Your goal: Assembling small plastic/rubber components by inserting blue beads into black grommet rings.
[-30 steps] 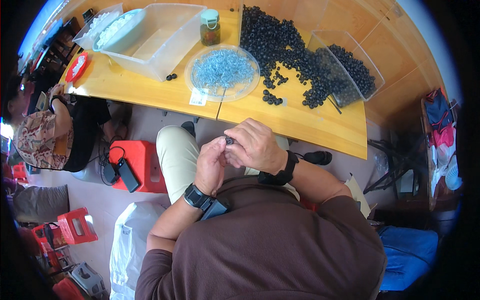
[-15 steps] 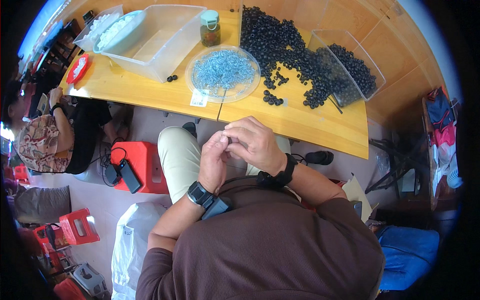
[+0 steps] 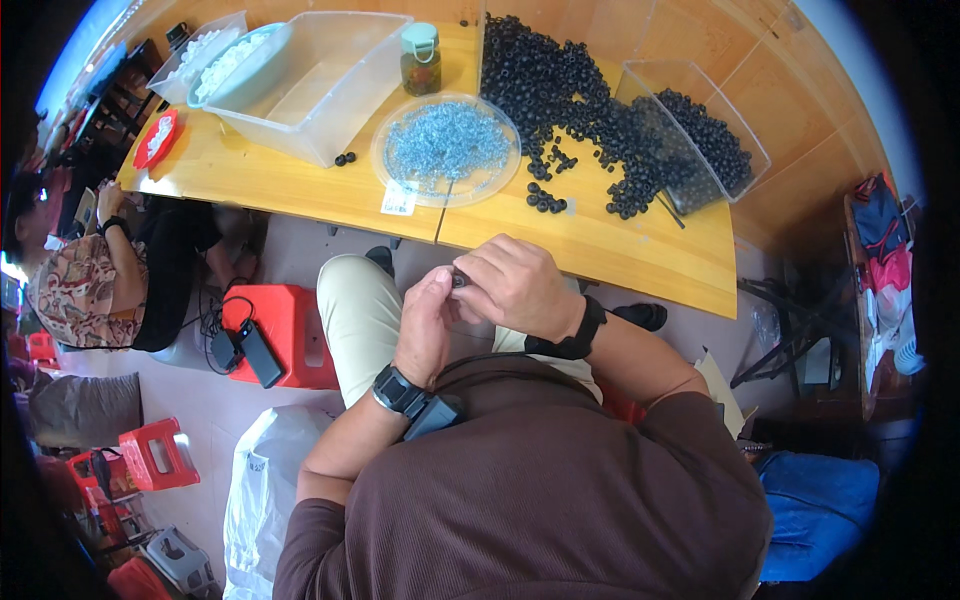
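Both your left hand (image 3: pixel 426 318) and right hand (image 3: pixel 522 288) pinch one small black part (image 3: pixel 459 281) with nearly closed fingertips beside the table (image 3: pixel 620 255), probably to steady it, the black pile (image 3: pixel 545 70) within reach.

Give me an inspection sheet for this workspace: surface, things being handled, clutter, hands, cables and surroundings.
Surface: yellow wooden table, with a seam running toward its near edge.
Things handled: one small dark piece, held above the person's lap; its details are too small to tell.
Clutter: black pieces heaped loose on the table; blue bits spread on a round clear plate; lidded jar behind it.
Hands: left hand and right hand meet at the fingertips around the piece.
Cables: dark cable tangled beside a red stool.
Surroundings: another person seated at left; white plastic bag on the floor.
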A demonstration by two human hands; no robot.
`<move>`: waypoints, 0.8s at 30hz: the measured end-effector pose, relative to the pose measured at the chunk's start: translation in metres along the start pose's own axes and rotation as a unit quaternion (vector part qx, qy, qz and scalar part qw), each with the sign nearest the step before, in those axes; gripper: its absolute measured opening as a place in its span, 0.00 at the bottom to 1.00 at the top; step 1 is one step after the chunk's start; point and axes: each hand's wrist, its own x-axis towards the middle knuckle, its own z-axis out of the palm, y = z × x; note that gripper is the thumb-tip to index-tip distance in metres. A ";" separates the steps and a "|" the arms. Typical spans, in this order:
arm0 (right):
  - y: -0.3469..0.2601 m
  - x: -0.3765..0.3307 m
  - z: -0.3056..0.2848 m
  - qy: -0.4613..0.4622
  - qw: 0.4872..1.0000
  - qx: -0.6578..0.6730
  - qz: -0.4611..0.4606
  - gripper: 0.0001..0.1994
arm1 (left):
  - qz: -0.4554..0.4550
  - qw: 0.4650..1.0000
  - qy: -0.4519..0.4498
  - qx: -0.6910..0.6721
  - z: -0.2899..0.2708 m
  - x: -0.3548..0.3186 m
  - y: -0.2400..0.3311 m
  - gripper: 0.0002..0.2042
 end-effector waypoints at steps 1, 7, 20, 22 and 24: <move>0.001 0.001 -0.004 -0.014 1.000 -0.001 -0.014 0.09 | -0.018 0.999 -0.026 -0.007 -0.003 -0.001 -0.001 0.16; 0.001 0.004 -0.015 -0.021 0.998 0.011 -0.052 0.07 | -0.043 0.996 -0.074 0.000 0.003 -0.008 0.008 0.19; 0.005 0.003 -0.007 0.011 0.995 0.038 -0.095 0.09 | -0.039 0.999 -0.028 0.011 0.011 -0.011 0.010 0.18; 0.003 0.004 -0.011 0.009 0.997 0.043 -0.061 0.09 | -0.031 0.999 -0.029 0.034 0.011 -0.010 0.013 0.18; 0.002 0.005 -0.014 0.003 0.997 0.064 -0.050 0.09 | -0.027 0.998 -0.032 0.056 0.011 -0.010 0.014 0.17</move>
